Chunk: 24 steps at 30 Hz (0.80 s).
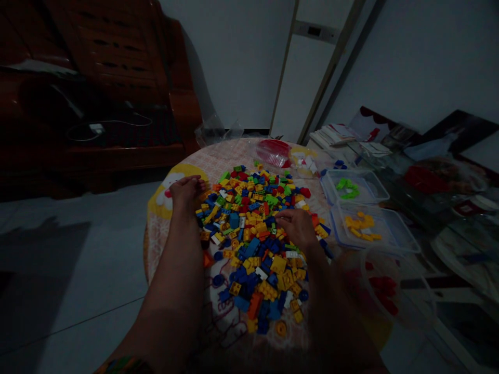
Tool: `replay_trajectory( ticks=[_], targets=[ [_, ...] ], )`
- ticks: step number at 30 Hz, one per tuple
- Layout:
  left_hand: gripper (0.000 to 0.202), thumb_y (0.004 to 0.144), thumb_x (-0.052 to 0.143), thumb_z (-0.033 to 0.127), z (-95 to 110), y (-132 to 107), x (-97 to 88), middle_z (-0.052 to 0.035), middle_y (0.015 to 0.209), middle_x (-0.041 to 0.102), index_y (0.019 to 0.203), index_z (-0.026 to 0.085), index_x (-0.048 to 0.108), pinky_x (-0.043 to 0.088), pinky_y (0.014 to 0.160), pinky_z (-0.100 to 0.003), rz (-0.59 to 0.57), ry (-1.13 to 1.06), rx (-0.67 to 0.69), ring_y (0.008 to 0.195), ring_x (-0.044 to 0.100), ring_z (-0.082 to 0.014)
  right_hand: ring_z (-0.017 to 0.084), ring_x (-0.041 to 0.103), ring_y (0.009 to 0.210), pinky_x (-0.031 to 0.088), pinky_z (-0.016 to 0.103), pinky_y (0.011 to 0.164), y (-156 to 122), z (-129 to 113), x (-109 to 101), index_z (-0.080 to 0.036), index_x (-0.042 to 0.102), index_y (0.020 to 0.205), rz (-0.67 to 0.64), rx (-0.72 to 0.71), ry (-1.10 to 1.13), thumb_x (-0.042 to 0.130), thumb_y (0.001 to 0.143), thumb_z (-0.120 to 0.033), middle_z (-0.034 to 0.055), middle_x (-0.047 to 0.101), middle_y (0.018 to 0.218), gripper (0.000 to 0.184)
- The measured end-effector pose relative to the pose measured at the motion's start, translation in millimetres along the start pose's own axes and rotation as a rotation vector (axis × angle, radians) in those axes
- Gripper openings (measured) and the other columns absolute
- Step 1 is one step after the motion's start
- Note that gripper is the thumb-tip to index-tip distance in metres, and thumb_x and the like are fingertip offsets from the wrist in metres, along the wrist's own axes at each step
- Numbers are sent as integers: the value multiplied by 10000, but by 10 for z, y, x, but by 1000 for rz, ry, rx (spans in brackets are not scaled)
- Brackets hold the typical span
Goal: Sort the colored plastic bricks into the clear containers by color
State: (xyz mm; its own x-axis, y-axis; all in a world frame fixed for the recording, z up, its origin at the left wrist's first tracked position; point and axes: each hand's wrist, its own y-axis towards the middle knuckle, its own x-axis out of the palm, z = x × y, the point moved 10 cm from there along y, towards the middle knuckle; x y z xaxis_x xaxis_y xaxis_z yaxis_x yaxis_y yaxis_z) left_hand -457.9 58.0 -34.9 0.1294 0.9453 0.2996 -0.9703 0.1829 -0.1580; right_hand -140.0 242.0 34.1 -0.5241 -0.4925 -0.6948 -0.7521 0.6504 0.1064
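A wide heap of toy building bricks (255, 262) in yellow, blue, red, green, orange and white covers the middle of the round table. At the heap's far left edge lies my left hand (185, 189), its fingers loosely bent and apart, with no brick visible in it. My right hand (298, 224) reaches over the right part of the heap. Its thumb and fingers are drawn together at the bricks; whatever is between the fingertips is too small and dark to make out.
Right of the heap stand a clear box (384, 195) with green bricks, another clear box (401, 236) with yellow-orange bricks, and a round clear tub (419, 291) with red pieces. A red plastic basket (273, 151) sits at the table's far edge. A wooden bench (128, 156) stands behind left.
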Motion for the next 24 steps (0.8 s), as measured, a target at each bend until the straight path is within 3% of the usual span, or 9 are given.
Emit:
replay_trajectory(
  ticks=[3, 7, 11, 14, 17, 21, 24],
  targets=[
    [117, 737, 555, 58, 5, -5, -4, -50, 671, 634, 765, 107, 657, 567, 618, -261, 7, 6, 1, 575, 605, -111, 260, 699, 930, 494, 347, 822, -23, -90, 126, -258, 766, 1024, -66, -29, -341, 627, 827, -197, 69, 770, 967, 249],
    [92, 716, 582, 60, 11, -11, -3, -59, 679, 635, 761, 104, 650, 576, 634, -293, 8, 12, -3, 594, 616, -130, 276, 681, 1012, 475, 342, 842, -62, -126, 225, -249, 677, 1231, -114, -18, -552, 599, 884, -235, 109, 750, 1063, 356],
    [90, 714, 581, 68, -2, -3, -11, -54, 670, 630, 760, 101, 650, 575, 629, -278, 6, 7, -1, 586, 615, -124, 248, 685, 973, 462, 313, 817, -71, -127, 252, -267, 686, 1186, -123, -31, -585, 575, 908, -257, 93, 753, 1029, 299],
    [81, 715, 598, 93, -15, 14, -15, -49, 674, 638, 772, 106, 655, 574, 617, -261, -2, 11, 12, 582, 618, -117, 228, 684, 942, 457, 296, 803, -51, -76, 213, -239, 717, 1047, -103, -16, -524, 568, 898, -235, 83, 754, 964, 211],
    [78, 710, 616, 111, -23, 32, -18, -45, 678, 645, 776, 112, 657, 576, 613, -255, -5, 18, 25, 586, 622, -115, 193, 687, 814, 472, 269, 718, -6, 35, 135, -209, 692, 844, -44, 29, -267, 572, 865, -226, 51, 741, 832, 123],
    [94, 707, 592, 81, -28, 54, -18, -46, 665, 643, 770, 104, 657, 571, 607, -251, 0, 18, 22, 553, 609, -105, 142, 625, 507, 453, 222, 468, 32, 265, 152, -199, 586, 739, -52, 177, 430, 602, 826, -364, -1, 673, 635, 187],
    [108, 703, 579, 70, -27, 66, -15, -46, 651, 638, 768, 97, 661, 566, 592, -250, -3, 23, 23, 544, 605, -107, 159, 682, 572, 503, 219, 459, 30, 227, 176, -195, 573, 746, -104, 183, 846, 711, 748, -453, 8, 696, 681, 292]
  ],
)
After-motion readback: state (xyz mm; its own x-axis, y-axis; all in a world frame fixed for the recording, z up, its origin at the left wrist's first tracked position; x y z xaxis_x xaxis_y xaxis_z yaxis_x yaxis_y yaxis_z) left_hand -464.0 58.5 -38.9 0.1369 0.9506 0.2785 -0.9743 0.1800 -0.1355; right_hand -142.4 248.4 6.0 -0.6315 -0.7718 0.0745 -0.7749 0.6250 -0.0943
